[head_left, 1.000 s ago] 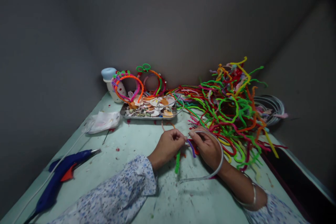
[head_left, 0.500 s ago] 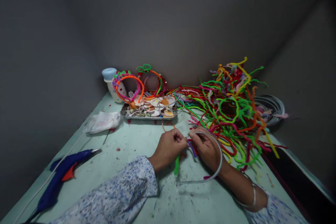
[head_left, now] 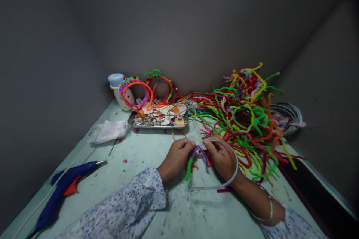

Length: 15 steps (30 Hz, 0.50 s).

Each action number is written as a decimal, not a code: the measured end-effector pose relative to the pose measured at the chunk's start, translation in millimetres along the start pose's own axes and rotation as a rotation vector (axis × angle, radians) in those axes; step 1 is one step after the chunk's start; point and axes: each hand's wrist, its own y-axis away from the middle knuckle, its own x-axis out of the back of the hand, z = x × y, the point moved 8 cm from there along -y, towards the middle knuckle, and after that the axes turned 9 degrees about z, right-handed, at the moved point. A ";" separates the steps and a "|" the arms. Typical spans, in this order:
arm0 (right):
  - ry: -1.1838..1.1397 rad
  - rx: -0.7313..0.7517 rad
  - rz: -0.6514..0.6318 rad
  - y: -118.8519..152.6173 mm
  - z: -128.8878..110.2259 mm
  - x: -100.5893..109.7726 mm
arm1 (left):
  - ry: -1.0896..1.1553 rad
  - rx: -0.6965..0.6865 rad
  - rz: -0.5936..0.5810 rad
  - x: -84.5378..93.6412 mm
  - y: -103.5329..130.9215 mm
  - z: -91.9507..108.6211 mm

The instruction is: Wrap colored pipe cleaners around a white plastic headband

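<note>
the left hand (head_left: 175, 160) pinched a purple pipe cleaner (head_left: 206, 157), the right hand (head_left: 223, 161) a grey hoop (head_left: 237, 166); a pipe-cleaner heap (head_left: 259, 119) lay far right.

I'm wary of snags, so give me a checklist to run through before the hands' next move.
1. Thin, grey curved band in the right hand: ok.
2. Purple, arched fuzzy strip in the left hand: cannot tell; contact is unclear.
3. Multicoloured pile of fuzzy strips well clear of the right hand: not ok; it lies right beside.
4. Blue-and-red, pistol-shaped glue gun lying apart from both hands: ok.
5. Glue gun cool: cannot tell.
</note>
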 end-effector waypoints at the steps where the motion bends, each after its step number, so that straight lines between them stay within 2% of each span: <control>1: 0.003 -0.011 0.006 -0.4 1.3 0.7 | 0.014 0.013 -0.006 0.0 -0.3 -0.8; 8: 0.001 -0.066 0.016 -0.1 7.1 1.1 | -0.057 0.047 0.012 -0.1 -3.8 -10.4; 12: -0.094 -0.055 -0.045 2.5 6.3 -6.1 | -0.054 0.026 0.075 5.1 -6.5 -12.4; 15: -0.077 -0.013 -0.095 3.5 0.6 -10.7 | -0.050 0.025 0.087 6.1 -7.0 -12.9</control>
